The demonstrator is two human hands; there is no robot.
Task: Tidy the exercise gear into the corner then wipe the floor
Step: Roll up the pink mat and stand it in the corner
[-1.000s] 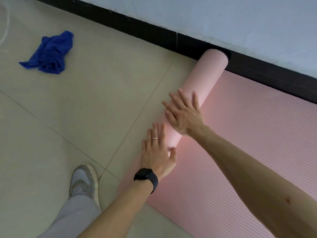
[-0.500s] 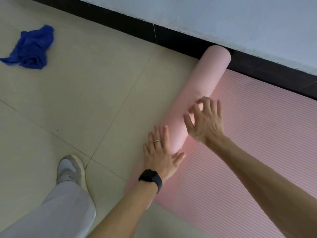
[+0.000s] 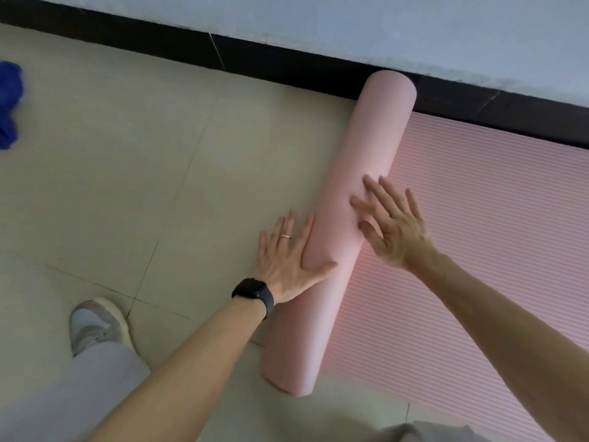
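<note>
I've got left hand (image 3: pixel 287 260) & right hand (image 3: pixel 393 231) flat on the mat roll (image 3: pixel 360 173), fingers straight, gripping nothing; unrolled mat (image 3: pixel 494 218) lies right of them. Risk: uneven push, roll skews & loosens.

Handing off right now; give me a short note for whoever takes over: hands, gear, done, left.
Left hand: open, pressed to the left side of the roll, thumb on top.
Right hand: open, fingers spread on the roll.
Roll: far end at the baseboard; unrolled mat lies to its right.
Cloth: crumpled on the floor, far left.
Done: some rolling. Left: finish rolling, move it to the corner, wipe the floor.
</note>
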